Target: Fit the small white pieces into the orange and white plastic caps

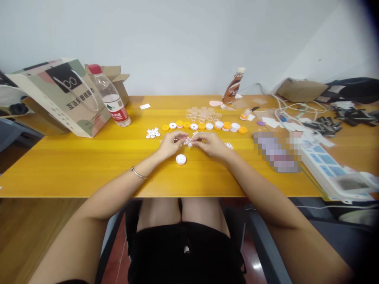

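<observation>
Beyond the lone white disc point(181, 159), a single one, come two hands, one left hand point(171, 145) and one right hand point(209, 144), then eleven discs point(201, 126) in a row, six yellow and five white; two bottles are beyond it, one red-capped bottle point(114, 103) to its left, one brown bottle point(233, 87) to its right; also to its left, one paper bag point(74, 96), one bracelet point(137, 173) and one cluster of small white pieces point(152, 133), too small to count surely
</observation>
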A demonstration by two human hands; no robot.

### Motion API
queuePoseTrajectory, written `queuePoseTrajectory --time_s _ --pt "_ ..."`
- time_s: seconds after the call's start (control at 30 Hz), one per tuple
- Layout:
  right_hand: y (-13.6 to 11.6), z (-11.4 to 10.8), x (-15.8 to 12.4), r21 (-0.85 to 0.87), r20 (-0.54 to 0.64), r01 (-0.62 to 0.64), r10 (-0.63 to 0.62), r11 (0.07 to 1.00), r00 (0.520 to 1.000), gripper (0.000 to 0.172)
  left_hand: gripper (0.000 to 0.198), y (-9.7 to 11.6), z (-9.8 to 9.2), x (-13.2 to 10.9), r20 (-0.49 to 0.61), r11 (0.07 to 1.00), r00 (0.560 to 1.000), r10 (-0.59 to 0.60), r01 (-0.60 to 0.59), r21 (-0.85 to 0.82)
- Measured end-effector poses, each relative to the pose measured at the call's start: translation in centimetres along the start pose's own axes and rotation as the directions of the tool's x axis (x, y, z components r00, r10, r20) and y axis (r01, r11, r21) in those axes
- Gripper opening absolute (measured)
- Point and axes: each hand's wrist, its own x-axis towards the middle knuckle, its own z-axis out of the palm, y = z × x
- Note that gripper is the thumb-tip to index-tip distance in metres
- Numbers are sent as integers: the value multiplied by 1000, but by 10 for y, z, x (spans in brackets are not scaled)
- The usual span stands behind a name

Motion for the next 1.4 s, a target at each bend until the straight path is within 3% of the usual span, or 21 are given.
queuePoseTrajectory --time_s 0.17,0.27,0.37,0.43,0.5,0.6,0.73,0.87,0.97,1.2,1.4 --pt "-1 -1 -1 38 -15 38 -38 999 999 12 16 -2 -3 1 12 998 998 -58 57 15" --pt "-1 1 -1 54 -37 42 -41 998 999 12 17 -1 -3 -1 8 984 995 103 -103 143" --pt "0 2 0 92 -36 10 -7 996 999 9 20 3 -2 -6 64 903 946 318 -323 282" --pt "2 2 2 150 -51 -30 38 988 998 10 22 5 -2 -7 78 876 929 363 -369 311" --pt "4 1 5 230 -91 -70 94 971 991 15 22 5 -3 -6 44 902 946 320 -319 290" --pt "8 -3 8 329 -165 -104 165 939 972 19 18 2 -5 -2 -25 973 988 151 -144 183" --pt "14 -7 8 256 -157 -166 210 952 965 12 15 -2 -8 3 -70 998 998 -2 6 59" --pt "18 -5 6 111 -67 -215 223 970 972 9 18 -4 -9 3 -58 1000 998 -8 8 5" --pt "17 -5 6 67 -80 -219 224 973 971 9 19 -5 -9 2 -41 1000 999 -22 21 -16" --pt "6 5 5 404 33 -209 214 891 976 18 17 0 -5 -1 -52 995 998 -18 13 -101" --pt "1 19 3 530 29 -224 247 818 969 25 16 8 -2 -5 0 997 998 56 -56 -53"
